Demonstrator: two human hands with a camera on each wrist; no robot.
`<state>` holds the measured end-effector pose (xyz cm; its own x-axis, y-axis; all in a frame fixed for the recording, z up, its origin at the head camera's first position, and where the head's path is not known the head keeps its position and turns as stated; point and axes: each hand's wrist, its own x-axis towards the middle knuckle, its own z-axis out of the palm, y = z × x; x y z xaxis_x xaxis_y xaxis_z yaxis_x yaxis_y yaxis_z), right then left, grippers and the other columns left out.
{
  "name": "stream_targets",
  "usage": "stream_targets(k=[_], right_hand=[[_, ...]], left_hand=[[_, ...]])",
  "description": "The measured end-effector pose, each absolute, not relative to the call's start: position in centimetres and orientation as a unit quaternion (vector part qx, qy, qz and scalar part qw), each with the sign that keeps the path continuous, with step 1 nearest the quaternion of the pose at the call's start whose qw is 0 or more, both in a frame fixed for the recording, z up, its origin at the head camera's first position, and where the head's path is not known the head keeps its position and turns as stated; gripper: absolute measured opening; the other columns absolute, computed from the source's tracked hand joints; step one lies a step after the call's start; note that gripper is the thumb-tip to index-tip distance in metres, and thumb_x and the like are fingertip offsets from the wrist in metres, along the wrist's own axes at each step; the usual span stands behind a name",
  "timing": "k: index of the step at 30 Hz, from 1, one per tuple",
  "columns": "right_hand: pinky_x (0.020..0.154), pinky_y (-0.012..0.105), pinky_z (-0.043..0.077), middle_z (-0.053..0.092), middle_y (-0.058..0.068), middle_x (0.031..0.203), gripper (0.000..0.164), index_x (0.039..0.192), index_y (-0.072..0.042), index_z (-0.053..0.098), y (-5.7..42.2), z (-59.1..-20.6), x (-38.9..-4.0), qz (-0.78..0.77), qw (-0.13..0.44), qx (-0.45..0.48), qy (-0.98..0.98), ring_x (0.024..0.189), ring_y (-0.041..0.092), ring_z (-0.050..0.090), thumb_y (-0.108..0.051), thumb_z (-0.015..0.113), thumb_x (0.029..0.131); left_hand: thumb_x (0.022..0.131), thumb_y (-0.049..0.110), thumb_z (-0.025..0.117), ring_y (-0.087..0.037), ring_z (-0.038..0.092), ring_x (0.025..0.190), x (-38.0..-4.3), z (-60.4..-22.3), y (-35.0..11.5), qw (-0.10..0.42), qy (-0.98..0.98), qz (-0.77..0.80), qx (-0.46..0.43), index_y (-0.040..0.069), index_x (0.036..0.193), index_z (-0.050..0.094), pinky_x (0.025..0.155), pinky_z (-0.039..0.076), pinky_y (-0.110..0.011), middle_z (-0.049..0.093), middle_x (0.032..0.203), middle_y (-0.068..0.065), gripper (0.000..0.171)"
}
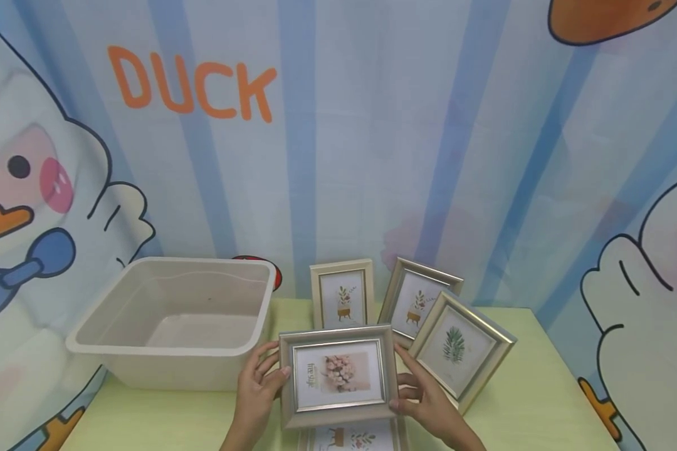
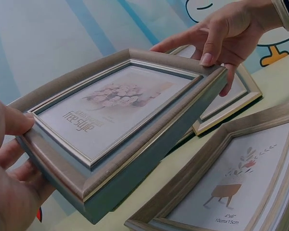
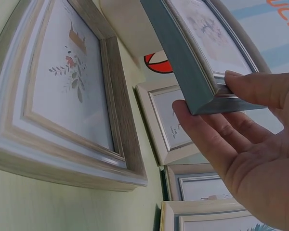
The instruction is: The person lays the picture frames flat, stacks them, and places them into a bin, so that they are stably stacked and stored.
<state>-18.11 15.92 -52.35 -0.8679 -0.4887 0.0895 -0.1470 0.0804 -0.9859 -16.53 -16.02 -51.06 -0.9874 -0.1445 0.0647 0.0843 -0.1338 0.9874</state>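
Currently both hands are occupied: the left hand (image 1: 258,388) pinches one short end of the bouquet frame (image 1: 338,376), thumb on the front, fingers at the edge and behind; the right hand (image 1: 429,401) grips the opposite end likewise. Frame held off the table (image 1: 536,376), between the hands, print facing the person, caption sideways.

Main risk, judged: slippage, since only the ends are supported. If one thumb eases off, that end would probably fall on the potted-plant frame (image 1: 355,436) just below the hands and scuff either.

Second risk: a rightward sweep could knock the palm-leaf frame (image 1: 457,347), just beyond the right hand; contact there cannot be told. It overlaps a gold-brown frame (image 1: 417,300) farther out, so both might shift.

Past the hands, between them: a cream frame (image 1: 343,294), lower edge hidden by the held one. Left of the left hand: a grey bin (image 1: 169,369), near the fingers; its wall blocks any low path that way. Striped cloth (image 1: 361,156) hangs behind.
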Motion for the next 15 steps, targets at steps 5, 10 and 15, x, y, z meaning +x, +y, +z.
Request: stream_targets(k=[5, 10, 15], right_hand=[[0.081, 0.033, 0.062, 0.058, 0.041, 0.123, 0.096, 0.160, -0.008, 0.009, 16.0, -52.4, -18.0, -0.650, 0.136, -0.223, 0.714, 0.095, 0.016, 0.073, -0.001, 0.070, 0.087], [0.080, 0.039, 0.063, 0.058, 0.041, 0.122, 0.097, 0.161, -0.011, 0.007, 16.3, -52.6, -17.9, -0.659, 0.146, -0.215, 0.706, 0.096, 0.019, 0.074, 0.000, 0.070, 0.088], [0.078, 0.046, 0.063, 0.059, 0.038, 0.124, 0.098, 0.161, -0.012, 0.008, 16.7, -52.5, -17.8, -0.664, 0.166, -0.186, 0.705, 0.099, 0.028, 0.074, -0.002, 0.071, 0.087]], left_hand=[[0.091, -0.005, 0.060, -0.009, 0.071, 0.094, -16.5, -51.5, -16.1, 0.064, -0.643, -0.763, 0.006, 0.001, 0.153, 0.033, 0.078, 0.063, -0.035, 0.062, 0.128, -0.013, 0.068], [0.091, -0.004, 0.060, -0.016, 0.066, 0.106, -16.6, -51.9, -16.7, 0.020, -0.662, -0.747, -0.050, 0.004, 0.157, 0.025, 0.083, 0.061, -0.031, 0.054, 0.136, -0.012, 0.075], [0.083, -0.005, 0.066, -0.047, 0.043, 0.134, -16.5, -52.0, -17.9, -0.075, -0.705, -0.694, -0.124, 0.016, 0.162, 0.004, 0.098, 0.053, -0.037, 0.019, 0.160, -0.031, 0.102]])
